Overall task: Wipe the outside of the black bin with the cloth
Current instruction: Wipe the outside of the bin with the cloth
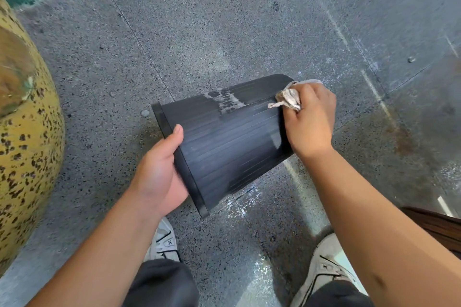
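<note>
The black bin (224,142) is a ribbed plastic bin held on its side above the floor, its rim toward the left and its base toward the right. My left hand (159,174) grips the rim, thumb on the outer wall. My right hand (311,119) sits at the base end, fingers closed on a crumpled grey cloth (289,99) that presses against the bin's upper wall. A pale dusty smear (227,101) marks the wall just left of the cloth.
Grey speckled floor (224,20) spreads all around, wet and shiny near my two shoes (164,242). A large yellow spotted rounded object (27,144) stands at the left. A brown wooden thing (439,227) pokes in at the right edge.
</note>
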